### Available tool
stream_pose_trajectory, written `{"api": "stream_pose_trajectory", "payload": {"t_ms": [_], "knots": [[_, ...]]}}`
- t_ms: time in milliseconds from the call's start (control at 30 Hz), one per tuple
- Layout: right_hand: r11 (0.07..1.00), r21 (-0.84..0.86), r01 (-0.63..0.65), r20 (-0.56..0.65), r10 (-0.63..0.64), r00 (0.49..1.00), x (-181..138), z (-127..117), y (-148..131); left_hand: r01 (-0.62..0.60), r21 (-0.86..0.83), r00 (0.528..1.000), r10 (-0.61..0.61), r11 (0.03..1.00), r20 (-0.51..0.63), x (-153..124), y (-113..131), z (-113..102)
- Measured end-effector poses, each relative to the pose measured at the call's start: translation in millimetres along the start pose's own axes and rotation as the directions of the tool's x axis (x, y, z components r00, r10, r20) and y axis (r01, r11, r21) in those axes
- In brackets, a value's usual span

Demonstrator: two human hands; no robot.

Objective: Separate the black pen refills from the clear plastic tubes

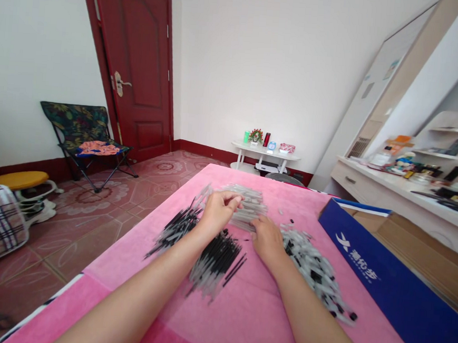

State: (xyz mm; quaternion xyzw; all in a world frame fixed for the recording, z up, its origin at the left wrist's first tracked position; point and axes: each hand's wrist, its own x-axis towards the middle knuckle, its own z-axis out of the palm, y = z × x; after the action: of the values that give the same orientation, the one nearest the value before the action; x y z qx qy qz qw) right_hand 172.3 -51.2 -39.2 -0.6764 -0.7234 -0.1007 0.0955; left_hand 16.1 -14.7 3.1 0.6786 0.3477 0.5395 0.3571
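Note:
My left hand point(221, 209) is raised over the middle of the pink-covered table, thumb and fingers pinched together. Anything between its fingertips is too small to make out. Under and beyond it lies a heap of clear thin tubes point(250, 202), like pen barrels. My right hand point(268, 239) rests low at the near right edge of that heap, its fingers curled in and partly hidden. Below my left hand is a bundle of black-and-clear thin sticks point(218, 258), like pen refills, with a second bundle point(177, 225) to its left. Right of my right hand spreads a pile of whitish caps with black pieces point(314, 268).
An open blue cardboard box point(386, 289) stands along the table's right side. Pink cloth point(249, 321) covers the table. Beyond are a small white stand point(268, 152), a cluttered dresser point(402, 190), a folding chair point(78, 122) and a red door point(139, 53).

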Motion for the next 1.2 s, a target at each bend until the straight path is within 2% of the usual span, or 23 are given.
{"api": "stream_pose_trajectory", "payload": {"t_ms": [233, 467, 567, 633, 733, 800, 867, 900, 967, 1033, 1067, 1100, 1200], "knots": [[0.999, -0.027, -0.029, -0.019, 0.028, 0.999, -7.2, -5.6, -8.4, -0.006, 0.006, 0.999, 0.006, 1.000, 0.038, -1.4, -0.2, 1.4], [0.994, 0.028, -0.108, -0.057, 0.109, 0.992, -6.5, -12.1, 3.8, 0.041, 0.065, 0.997, -0.045, 0.997, 0.060, -0.3, -5.2, -0.1], [0.959, 0.244, -0.142, -0.075, 0.164, 0.984, -3.0, -17.5, 5.1, 0.088, 0.154, 0.990, -0.104, 0.984, 0.098, -1.6, -7.9, -1.4], [0.868, 0.484, -0.110, -0.068, 0.162, 0.984, -0.3, -21.4, 0.8, 0.110, 0.146, 0.984, -0.129, 0.983, 0.127, -4.0, -6.9, -1.0], [0.708, 0.706, -0.004, -0.073, 0.078, 0.994, 1.7, -28.0, -9.8, 0.207, -0.051, 0.960, -0.193, 0.977, 0.202, -6.9, -1.0, 0.7], [0.672, 0.740, 0.035, -0.100, 0.058, 0.993, -0.1, -32.8, -15.4, 0.275, -0.165, 0.948, -0.238, 0.947, 0.213, -6.4, 3.2, 0.4], [0.701, 0.711, 0.060, -0.108, 0.024, 0.994, -4.7, -37.1, -17.8, 0.267, -0.198, 0.962, -0.248, 0.943, 0.115, -3.7, 5.5, -2.0], [0.724, 0.685, 0.081, -0.080, -0.035, 0.996, -7.9, -38.7, -18.1, 0.240, -0.196, 0.971, -0.236, 0.951, 0.047, -1.9, 5.7, -3.8], [0.749, 0.645, 0.148, 0.062, -0.245, 0.968, -15.8, -40.3, -18.2, 0.189, -0.205, 0.977, -0.204, 0.960, -0.056, 1.7, 4.7, -7.5], [0.746, 0.626, 0.226, 0.206, -0.438, 0.875, -23.6, -40.2, -19.7, 0.169, -0.241, 0.977, -0.195, 0.956, -0.089, 3.9, 3.1, -9.9], [0.747, 0.611, 0.262, 0.242, -0.491, 0.837, -26.9, -39.7, -21.3, 0.172, -0.261, 0.975, -0.202, 0.950, -0.092, 4.4, 2.5, -10.3], [0.754, 0.587, 0.295, 0.251, -0.515, 0.820, -29.6, -39.1, -23.5, 0.179, -0.276, 0.973, -0.211, 0.944, -0.091, 4.5, 2.0, -10.3], [0.782, 0.508, 0.362, 0.217, -0.523, 0.824, -33.9, -37.0, -31.5, 0.200, -0.296, 0.969, -0.234, 0.934, -0.082, 3.4, 2.1, -8.3]]}}
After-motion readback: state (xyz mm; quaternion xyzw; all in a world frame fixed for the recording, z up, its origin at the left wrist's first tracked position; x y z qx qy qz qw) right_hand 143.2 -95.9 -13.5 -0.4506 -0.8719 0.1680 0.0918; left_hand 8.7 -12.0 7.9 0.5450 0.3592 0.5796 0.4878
